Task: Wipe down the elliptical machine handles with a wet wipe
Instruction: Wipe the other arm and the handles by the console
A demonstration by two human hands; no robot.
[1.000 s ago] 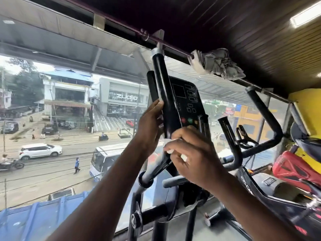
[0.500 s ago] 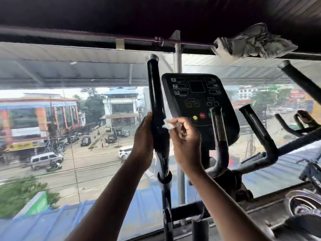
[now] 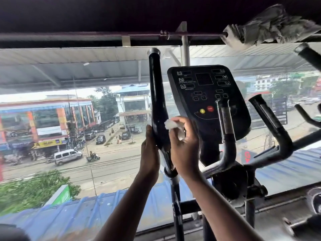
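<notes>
White wet wipe point(image 3: 174, 126) bunched in your right hand point(image 3: 185, 145), you press it against the black left handle point(image 3: 157, 108) of the elliptical, beside the console point(image 3: 206, 94); your left hand point(image 3: 150, 152) grips that handle's other side.

Wide window point(image 3: 86, 119) overlooks a street; dark ceiling point(image 3: 121, 13) above.

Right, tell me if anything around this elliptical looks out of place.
One thing: a crumpled grey cloth is bunched on the overhead rail at upper right, above the console. It looks stuffed there rather than stored. Nothing looks damaged or spilled.
</notes>
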